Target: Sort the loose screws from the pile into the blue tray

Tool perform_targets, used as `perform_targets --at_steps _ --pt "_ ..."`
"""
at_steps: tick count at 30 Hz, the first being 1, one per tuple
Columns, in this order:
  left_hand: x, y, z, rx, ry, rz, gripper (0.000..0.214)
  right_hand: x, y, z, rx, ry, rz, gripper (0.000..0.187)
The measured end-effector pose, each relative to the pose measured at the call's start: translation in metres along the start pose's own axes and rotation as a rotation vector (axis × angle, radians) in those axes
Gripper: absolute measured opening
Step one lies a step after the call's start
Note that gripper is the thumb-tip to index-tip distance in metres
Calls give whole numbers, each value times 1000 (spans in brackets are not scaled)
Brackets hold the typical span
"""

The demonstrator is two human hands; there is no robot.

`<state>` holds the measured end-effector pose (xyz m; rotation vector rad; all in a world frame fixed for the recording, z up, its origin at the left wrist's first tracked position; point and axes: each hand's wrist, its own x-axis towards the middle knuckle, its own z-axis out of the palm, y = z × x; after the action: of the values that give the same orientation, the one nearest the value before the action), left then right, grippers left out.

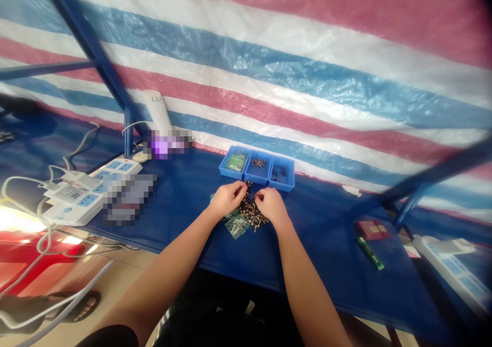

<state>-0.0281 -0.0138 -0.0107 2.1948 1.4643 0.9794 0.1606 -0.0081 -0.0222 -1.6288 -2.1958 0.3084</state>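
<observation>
A heap of small brass-coloured and dark metal pieces (pixel 254 213), perhaps screws or bolts, lies on the blue table (pixel 172 208). My left hand (pixel 227 199) is at its left edge, thumb and fingers pinched together by a few dark pieces. On the other side my right hand (pixel 270 205) curls over the heap with its fingertips together. Whatever either hand pinches is too small to make out. A greenish clear bag (pixel 237 226) with pale, slim pieces lies just below the heap, and more green plastic shows under my left hand.
Beyond my hands stand three joined blue bins (pixel 257 168), holding green packets, brass-coloured pieces and dark pieces. To the left are a white power strip (pixel 86 198) with cables and a blurred-out flat object (pixel 130 198). A green box (pixel 369 253) and red box (pixel 372 229) lie right.
</observation>
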Motion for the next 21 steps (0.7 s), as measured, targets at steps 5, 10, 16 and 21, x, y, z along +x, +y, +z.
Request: perform_targets --at_steps 5,10,16,21 --pt "0 0 0 -12 2 6 27 -1 -3 -2 31 33 -9 20" --pt "0 0 0 -30 8 10 29 4 -2 -1 362 138 37 21" --pt "-1 -1 1 -96 22 1 34 7 -12 -2 1067 -36 97 26" --pt "-1 -1 1 -131 32 -4 28 6 -19 -5 1306 -32 123 28"
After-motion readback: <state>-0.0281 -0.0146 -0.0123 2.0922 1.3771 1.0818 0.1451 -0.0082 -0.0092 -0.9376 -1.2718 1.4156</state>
